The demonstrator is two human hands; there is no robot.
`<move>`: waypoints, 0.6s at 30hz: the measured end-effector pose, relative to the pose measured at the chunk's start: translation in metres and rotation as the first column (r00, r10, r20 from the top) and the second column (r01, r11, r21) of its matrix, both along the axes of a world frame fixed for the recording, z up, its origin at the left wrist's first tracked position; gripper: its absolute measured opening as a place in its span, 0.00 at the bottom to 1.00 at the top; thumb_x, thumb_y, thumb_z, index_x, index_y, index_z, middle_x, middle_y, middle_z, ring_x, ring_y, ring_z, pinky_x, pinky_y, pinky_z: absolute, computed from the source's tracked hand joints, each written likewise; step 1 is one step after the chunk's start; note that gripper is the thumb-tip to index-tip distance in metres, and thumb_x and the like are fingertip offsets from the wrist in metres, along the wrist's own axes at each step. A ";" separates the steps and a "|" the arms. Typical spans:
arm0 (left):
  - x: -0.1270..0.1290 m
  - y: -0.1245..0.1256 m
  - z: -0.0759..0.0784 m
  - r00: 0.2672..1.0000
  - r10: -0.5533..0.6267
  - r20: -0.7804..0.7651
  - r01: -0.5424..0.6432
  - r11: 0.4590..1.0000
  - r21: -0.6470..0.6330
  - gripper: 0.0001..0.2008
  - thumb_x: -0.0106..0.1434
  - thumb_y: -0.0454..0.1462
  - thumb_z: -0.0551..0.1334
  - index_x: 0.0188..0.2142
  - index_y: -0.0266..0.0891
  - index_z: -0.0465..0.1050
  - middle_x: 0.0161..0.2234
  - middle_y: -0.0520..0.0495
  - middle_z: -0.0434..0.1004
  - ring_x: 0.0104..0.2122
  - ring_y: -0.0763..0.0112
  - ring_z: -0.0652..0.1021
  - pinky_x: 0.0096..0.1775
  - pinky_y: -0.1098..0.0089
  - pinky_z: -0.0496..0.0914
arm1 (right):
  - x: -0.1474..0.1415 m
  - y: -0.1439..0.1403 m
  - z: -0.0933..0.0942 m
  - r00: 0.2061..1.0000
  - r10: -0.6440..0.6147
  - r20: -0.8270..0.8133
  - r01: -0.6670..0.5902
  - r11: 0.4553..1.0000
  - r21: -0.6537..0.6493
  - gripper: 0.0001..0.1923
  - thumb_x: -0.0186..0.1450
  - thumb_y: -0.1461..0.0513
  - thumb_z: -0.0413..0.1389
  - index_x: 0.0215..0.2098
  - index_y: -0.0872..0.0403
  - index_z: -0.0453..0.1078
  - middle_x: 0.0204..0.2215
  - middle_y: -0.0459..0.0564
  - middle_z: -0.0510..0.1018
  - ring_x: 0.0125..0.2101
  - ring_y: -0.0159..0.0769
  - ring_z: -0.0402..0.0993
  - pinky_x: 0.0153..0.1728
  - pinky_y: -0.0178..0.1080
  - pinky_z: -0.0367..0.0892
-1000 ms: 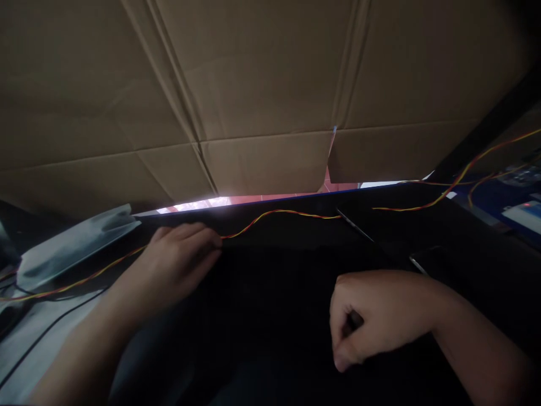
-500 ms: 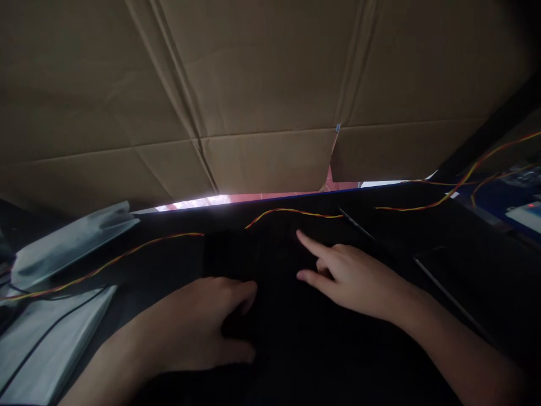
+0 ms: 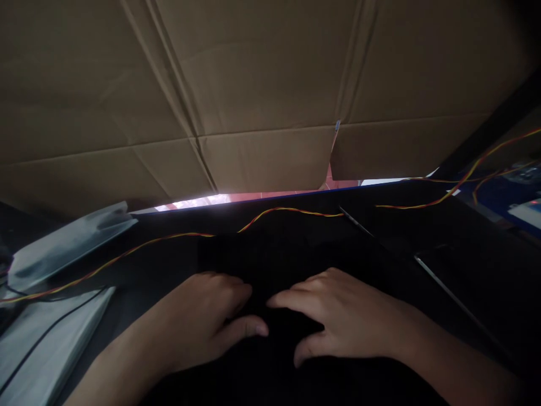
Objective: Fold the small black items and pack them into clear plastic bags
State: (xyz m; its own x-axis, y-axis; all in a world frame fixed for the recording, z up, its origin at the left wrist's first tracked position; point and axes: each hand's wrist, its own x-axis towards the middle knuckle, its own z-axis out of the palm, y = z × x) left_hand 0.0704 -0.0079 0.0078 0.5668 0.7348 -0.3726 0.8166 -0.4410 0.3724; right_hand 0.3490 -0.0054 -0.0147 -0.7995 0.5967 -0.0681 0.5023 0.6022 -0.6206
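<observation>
Both the left hand (image 3: 207,321) and the right hand (image 3: 333,316) lie loosely spread, palms down and pinching nothing, on the dark cloth-like thing (image 3: 279,259), seemingly to flatten it, while the twisted red-yellow wire (image 3: 279,211) trails loose at their 12 o'clock, under the cardboard (image 3: 262,84)

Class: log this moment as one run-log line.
left hand: flat on black fabric | right hand: flat on fabric | twisted wire: beyond, untouched

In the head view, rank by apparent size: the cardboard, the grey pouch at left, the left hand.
1. Cardboard, by far the largest.
2. Grey pouch and left hand look alike; the hand is nearer the camera, so their order is unsure.
</observation>
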 end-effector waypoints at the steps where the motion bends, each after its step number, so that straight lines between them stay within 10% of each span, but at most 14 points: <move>1: 0.003 -0.001 0.000 0.999 -0.008 -0.032 0.008 1.000 0.014 0.27 0.71 0.63 0.61 0.37 0.43 0.80 0.40 0.45 0.86 0.40 0.54 0.84 0.40 0.62 0.72 | -0.001 -0.002 0.000 1.000 0.006 0.019 -0.005 1.000 -0.022 0.30 0.62 0.47 0.76 0.59 0.42 0.80 0.48 0.44 0.88 0.47 0.45 0.85 0.48 0.43 0.70; 5: 0.017 -0.013 0.008 0.987 0.096 -0.127 -0.096 0.995 0.003 0.27 0.48 0.56 0.82 0.39 0.45 0.82 0.42 0.47 0.88 0.43 0.49 0.86 0.40 0.61 0.76 | 0.001 -0.009 0.001 0.993 0.115 0.016 -0.110 0.978 -0.177 0.11 0.64 0.52 0.74 0.43 0.43 0.85 0.30 0.37 0.83 0.30 0.30 0.79 0.39 0.36 0.66; 10: 0.017 -0.012 0.013 0.992 0.101 -0.074 -0.105 0.994 -0.040 0.25 0.49 0.58 0.81 0.32 0.46 0.79 0.34 0.52 0.85 0.34 0.57 0.84 0.31 0.66 0.71 | 0.008 -0.007 0.004 0.977 0.213 -0.016 -0.191 0.838 -0.511 0.13 0.64 0.53 0.72 0.46 0.45 0.88 0.24 0.37 0.76 0.24 0.28 0.72 0.28 0.33 0.64; 14: -0.003 0.009 0.001 1.000 -0.005 0.002 0.004 0.948 0.319 0.21 0.74 0.56 0.62 0.36 0.43 0.75 0.37 0.47 0.81 0.37 0.56 0.81 0.38 0.60 0.71 | 0.010 0.005 0.010 0.979 -0.097 -0.178 0.002 0.882 -0.471 0.09 0.72 0.54 0.64 0.45 0.47 0.86 0.36 0.43 0.86 0.34 0.33 0.80 0.35 0.34 0.69; 18: -0.026 0.027 -0.010 0.993 0.099 -0.067 -0.042 0.813 0.581 0.14 0.78 0.45 0.56 0.48 0.41 0.77 0.47 0.41 0.80 0.45 0.49 0.80 0.46 0.52 0.73 | 0.016 0.020 0.009 0.942 -0.327 -0.070 0.287 0.898 -0.333 0.10 0.75 0.55 0.61 0.42 0.48 0.83 0.30 0.44 0.82 0.30 0.32 0.76 0.30 0.34 0.66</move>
State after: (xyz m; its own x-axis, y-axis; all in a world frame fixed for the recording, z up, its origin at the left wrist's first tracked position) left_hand 0.0441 0.0191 -0.0020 0.4904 0.8672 0.0866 0.8708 -0.4916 -0.0089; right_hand 0.3649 0.0143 -0.0054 -0.5936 0.7778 -0.2064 0.5395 0.1943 -0.8193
